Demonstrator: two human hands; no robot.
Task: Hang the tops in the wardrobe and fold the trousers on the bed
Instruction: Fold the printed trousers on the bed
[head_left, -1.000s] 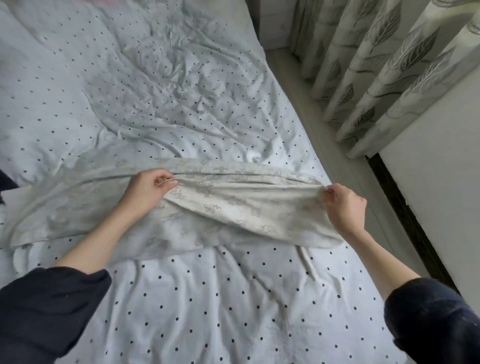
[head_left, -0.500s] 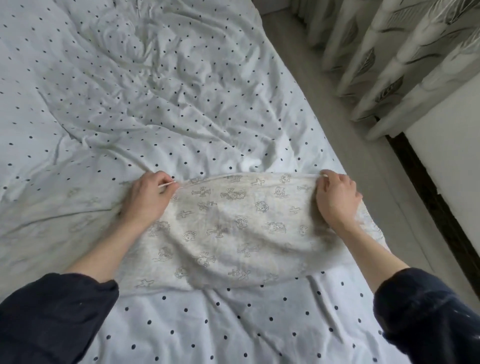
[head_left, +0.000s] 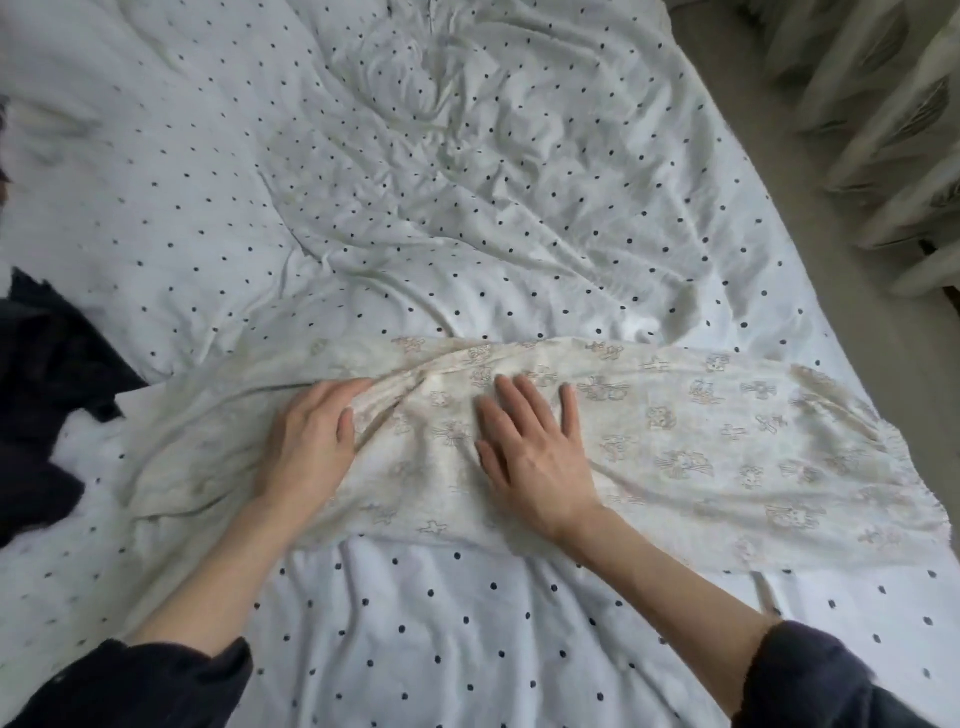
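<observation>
Both hands, left hand (head_left: 311, 447) and right hand (head_left: 530, 452), are lying spread flat on the cream trousers (head_left: 675, 447), which are lying across the bed (head_left: 467, 623) near its right edge

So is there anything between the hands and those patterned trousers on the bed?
Nothing visible. Both hands lie directly on the cream patterned trousers: the right hand flat with fingers spread, the left hand on bunched folds. The dark garment lies apart at the bed's left edge.
</observation>
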